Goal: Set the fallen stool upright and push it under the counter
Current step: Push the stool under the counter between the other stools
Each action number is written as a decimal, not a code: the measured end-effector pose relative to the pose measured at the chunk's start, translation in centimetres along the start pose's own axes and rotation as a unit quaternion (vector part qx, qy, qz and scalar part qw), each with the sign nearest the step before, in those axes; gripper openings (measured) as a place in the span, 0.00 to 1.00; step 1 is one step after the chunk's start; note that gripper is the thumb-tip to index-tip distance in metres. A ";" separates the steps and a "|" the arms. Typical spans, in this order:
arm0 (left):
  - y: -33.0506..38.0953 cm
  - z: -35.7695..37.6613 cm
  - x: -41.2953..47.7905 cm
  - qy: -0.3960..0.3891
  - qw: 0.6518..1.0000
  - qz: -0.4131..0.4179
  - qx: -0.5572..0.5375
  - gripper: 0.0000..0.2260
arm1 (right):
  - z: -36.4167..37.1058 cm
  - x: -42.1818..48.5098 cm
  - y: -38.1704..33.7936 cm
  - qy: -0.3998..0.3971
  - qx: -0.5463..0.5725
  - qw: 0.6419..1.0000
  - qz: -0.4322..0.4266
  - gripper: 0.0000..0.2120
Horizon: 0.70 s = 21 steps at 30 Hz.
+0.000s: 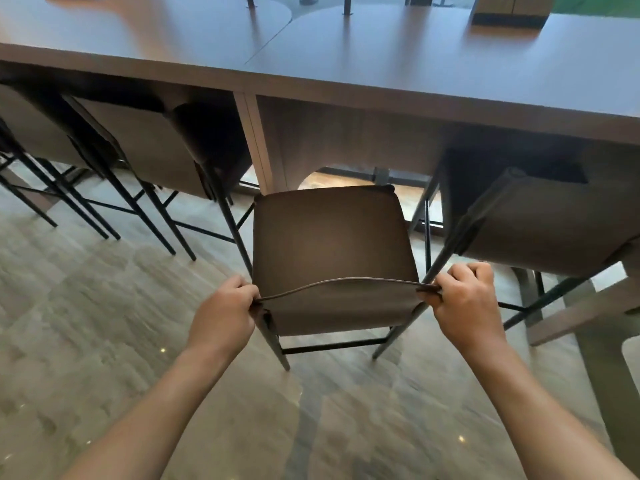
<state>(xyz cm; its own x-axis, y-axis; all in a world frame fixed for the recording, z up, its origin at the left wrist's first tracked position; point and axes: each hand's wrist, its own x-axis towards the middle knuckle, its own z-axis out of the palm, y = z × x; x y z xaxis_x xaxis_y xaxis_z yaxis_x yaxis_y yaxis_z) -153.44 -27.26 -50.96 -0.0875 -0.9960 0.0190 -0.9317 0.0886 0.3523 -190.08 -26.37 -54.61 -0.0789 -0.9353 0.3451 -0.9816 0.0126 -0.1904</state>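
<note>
The brown stool (329, 237) stands upright on its dark metal legs, directly in front of me. Its seat's far edge lies just below the near edge of the wooden counter (398, 95). My left hand (225, 306) is closed on the left end of the low backrest's top edge. At the right end of that edge, my right hand (464, 299) grips the same way. The stool's front legs are hidden beneath the seat.
Two matching stools (152, 150) sit tucked under the counter on the left and another stool (554, 223) on the right. A counter support panel (266, 147) stands behind the stool's left side. A dark wooden box (509, 12) rests on the countertop at the far right. The floor is grey wood-pattern.
</note>
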 end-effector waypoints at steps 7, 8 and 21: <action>-3.3 -1.6 1.5 -0.011 1.000 0.029 0.003 0.10 | -1.0 -2.9 -4.0 0.010 0.002 1.000 0.020 0.13; -3.7 -1.8 1.5 -0.016 0.999 0.036 0.002 0.10 | -1.2 -3.6 -4.5 0.008 -0.003 1.000 0.026 0.14; -4.7 -3.9 1.6 -0.072 0.987 0.089 0.114 0.07 | -4.2 -5.8 -8.7 -0.137 -0.097 0.977 0.134 0.10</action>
<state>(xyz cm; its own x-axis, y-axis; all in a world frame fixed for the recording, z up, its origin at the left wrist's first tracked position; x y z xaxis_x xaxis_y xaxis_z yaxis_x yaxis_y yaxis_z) -147.84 -29.30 -48.90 -0.2907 -0.9537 -0.0770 -0.9507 0.2789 0.1353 -181.81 -19.60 -51.08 -0.3139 -0.9485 0.0420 -0.9487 0.3117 -0.0528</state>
